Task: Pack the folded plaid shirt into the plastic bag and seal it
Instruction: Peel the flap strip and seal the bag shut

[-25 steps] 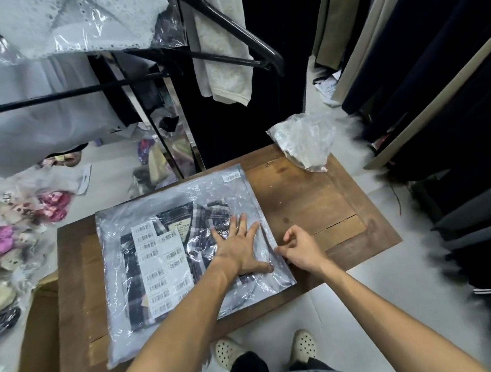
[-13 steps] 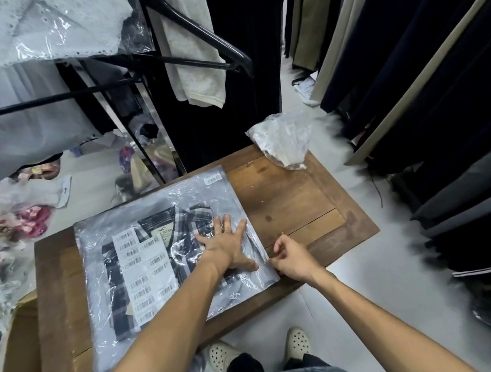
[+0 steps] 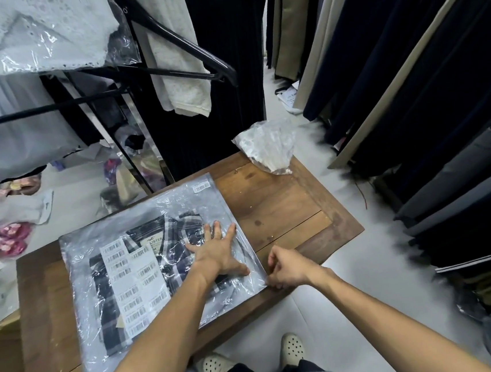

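Shirt [image 3: 144, 273] bagged; left hand [image 3: 217, 253] flat on bag [image 3: 179, 201], right hand [image 3: 288, 268] pinching its edge, seal could wrinkle if trapped air shifts it

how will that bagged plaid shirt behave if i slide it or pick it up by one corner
The plastic bag looks glossy and lies flat on the smooth wooden table, so it would probably slide easily. The folded plaid shirt inside is soft cloth, so lifted by a corner it would likely sag and shift. It is probably light; the left hand presses it flat.
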### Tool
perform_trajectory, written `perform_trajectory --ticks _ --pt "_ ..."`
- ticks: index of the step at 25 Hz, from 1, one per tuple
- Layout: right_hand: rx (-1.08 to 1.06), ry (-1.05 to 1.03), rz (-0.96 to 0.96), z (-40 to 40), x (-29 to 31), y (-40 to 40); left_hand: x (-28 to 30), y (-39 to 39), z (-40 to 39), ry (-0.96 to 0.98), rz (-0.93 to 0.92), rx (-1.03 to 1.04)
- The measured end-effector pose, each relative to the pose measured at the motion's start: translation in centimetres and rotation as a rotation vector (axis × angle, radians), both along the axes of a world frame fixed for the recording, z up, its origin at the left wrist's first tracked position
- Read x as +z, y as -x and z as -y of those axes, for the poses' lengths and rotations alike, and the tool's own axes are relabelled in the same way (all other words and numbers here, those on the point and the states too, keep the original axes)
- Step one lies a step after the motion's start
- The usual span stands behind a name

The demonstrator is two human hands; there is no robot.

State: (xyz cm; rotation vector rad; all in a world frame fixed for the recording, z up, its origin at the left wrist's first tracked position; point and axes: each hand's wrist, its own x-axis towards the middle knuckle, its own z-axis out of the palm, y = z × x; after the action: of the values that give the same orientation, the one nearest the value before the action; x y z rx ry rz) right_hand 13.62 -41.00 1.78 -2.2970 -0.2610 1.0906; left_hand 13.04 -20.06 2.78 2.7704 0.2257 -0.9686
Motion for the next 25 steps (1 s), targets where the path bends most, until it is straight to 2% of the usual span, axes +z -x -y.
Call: perform_trajectory --ticks 2,6,8,10,12,14,17,25 --pt "0.087 0.079 -0.010 -0.6 0.4 -1.1 -0.2 0.7 -0.5 0.117 0.139 0.119" --pt "0.037 0.095 0.017 -3.0 0.8 -3.2 0.4 2.7 -4.3 0.510 0.517 0.514" --pt "0.032 0.096 0.154 -5.1 1.0 -3.8 0.6 4.2 -8.4 0.495 0.672 0.665" --pt "0.071 0.091 0.333 -7.7 1.1 -3.4 0.2 6.5 -12.9 0.294 0.739 0.768" --pt "0.133 0.025 0.500 -10.5 0.7 -2.3 -0.1 9.3 -16.4 0.092 0.668 0.854" --pt "0.207 0.009 0.555 -13.1 0.1 -1.2 -0.5 11.9 -18.3 0.004 0.509 0.890" --pt "0.300 0.124 0.501 -15.6 -1.1 0.2 -1.2 14.5 -18.8 0.067 0.393 0.796" --pt "0.272 0.234 0.497 -12.5 -2.2 -2.6 -0.5 12.1 -16.1 0.125 0.421 0.688"
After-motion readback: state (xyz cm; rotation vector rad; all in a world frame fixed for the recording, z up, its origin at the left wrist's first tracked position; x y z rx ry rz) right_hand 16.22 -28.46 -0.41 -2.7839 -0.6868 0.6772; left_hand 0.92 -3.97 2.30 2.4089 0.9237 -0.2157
